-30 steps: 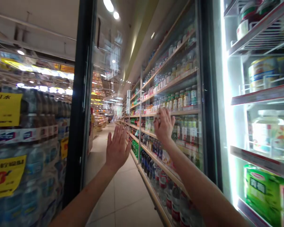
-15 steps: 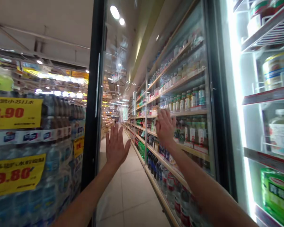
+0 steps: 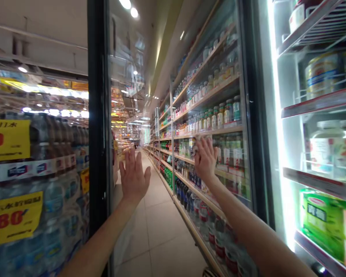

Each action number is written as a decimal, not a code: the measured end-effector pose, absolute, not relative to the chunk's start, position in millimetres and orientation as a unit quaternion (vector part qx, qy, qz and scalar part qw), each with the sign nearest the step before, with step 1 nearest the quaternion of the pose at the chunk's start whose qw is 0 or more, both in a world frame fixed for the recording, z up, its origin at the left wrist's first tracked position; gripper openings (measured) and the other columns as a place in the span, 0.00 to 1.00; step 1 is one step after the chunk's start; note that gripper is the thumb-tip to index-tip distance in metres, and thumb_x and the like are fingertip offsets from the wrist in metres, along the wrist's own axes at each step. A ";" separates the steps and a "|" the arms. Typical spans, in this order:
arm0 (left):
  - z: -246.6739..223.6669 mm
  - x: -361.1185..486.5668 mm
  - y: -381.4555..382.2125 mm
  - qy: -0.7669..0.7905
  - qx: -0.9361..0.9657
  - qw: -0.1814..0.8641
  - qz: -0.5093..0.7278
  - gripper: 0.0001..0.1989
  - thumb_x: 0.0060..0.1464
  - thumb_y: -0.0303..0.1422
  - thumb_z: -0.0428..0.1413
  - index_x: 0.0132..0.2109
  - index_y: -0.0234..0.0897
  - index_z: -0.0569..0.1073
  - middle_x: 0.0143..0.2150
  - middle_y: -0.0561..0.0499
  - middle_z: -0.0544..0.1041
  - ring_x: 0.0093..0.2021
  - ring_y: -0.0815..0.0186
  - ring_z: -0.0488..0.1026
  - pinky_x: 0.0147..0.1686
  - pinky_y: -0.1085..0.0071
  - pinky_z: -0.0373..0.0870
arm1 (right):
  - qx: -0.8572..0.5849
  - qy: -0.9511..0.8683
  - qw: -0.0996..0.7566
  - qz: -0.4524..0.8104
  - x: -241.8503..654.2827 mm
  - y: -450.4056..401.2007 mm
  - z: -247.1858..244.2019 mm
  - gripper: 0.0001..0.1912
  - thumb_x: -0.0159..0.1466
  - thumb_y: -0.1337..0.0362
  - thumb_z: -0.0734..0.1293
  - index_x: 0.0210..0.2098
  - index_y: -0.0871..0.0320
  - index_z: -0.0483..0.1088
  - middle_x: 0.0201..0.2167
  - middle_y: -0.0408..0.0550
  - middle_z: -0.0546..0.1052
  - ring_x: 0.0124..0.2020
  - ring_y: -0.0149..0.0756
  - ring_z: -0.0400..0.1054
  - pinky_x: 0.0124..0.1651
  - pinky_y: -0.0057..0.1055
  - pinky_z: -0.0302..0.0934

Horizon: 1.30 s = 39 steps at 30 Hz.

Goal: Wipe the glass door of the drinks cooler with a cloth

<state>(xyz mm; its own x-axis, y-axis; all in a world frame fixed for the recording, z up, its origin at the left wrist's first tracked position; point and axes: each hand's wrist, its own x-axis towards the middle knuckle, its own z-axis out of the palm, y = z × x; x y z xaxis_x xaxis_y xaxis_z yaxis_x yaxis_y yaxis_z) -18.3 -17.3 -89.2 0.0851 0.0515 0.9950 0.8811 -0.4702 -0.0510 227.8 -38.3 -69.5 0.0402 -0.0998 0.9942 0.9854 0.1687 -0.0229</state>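
Note:
A framed glass door (image 3: pixel 150 231) stands open in front of me. My left hand (image 3: pixel 134 177) lies flat against its pane, fingers stretched and apart, holding nothing. Farther right, my right hand (image 3: pixel 206 159) is pressed to the same pane with its fingers bent a little. A pale, crumpled cloth (image 3: pixel 202 137) shows past its fingertips, mostly hidden under the hand. The dark door frame (image 3: pixel 98 115) runs upright left of my left hand.
Lit cooler shelves (image 3: pixel 314 177) at the right hold jars, tins and a green package (image 3: pixel 320 219). Stacked bottle packs (image 3: pixel 52 200) with yellow price signs (image 3: pixel 13 217) stand at the left. Through or in the glass appear long bottle shelves (image 3: pixel 207 134) and a tiled floor (image 3: pixel 161 215).
The view has turned slightly right, so door and stacks sit farther left and more of the cooler shelves shows. My right hand has moved slightly right and down across the pane; my left hand stays flat.

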 end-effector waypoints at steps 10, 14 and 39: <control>-138.1 1.8 -31.0 -0.361 -0.655 0.386 -0.541 0.32 0.57 0.32 0.48 0.65 0.35 0.45 0.67 0.37 0.45 0.67 0.53 0.36 0.61 0.46 0.41 | -0.472 -0.458 0.582 -0.479 273.5 -42.4 -108.7 0.21 0.63 0.64 0.55 0.54 0.56 0.63 0.57 0.53 0.66 0.62 0.43 0.52 0.62 0.50 0.42; -147.3 13.1 -35.0 -0.381 -0.650 0.381 -0.536 0.33 0.57 0.33 0.48 0.65 0.34 0.44 0.67 0.35 0.44 0.67 0.49 0.36 0.59 0.43 0.41 | -0.476 -0.465 0.591 -0.456 259.9 -44.7 -117.4 0.23 0.63 0.64 0.54 0.58 0.57 0.59 0.57 0.56 0.66 0.64 0.44 0.49 0.61 0.51 0.44; -202.2 41.6 -47.9 -0.360 -0.712 0.341 -0.497 0.32 0.56 0.29 0.48 0.65 0.40 0.46 0.66 0.39 0.47 0.67 0.52 0.36 0.60 0.42 0.40 | -0.552 -0.413 0.585 -0.427 312.4 -58.3 -192.0 0.28 0.62 0.64 0.54 0.62 0.59 0.50 0.60 0.60 0.60 0.64 0.47 0.48 0.60 0.55 0.44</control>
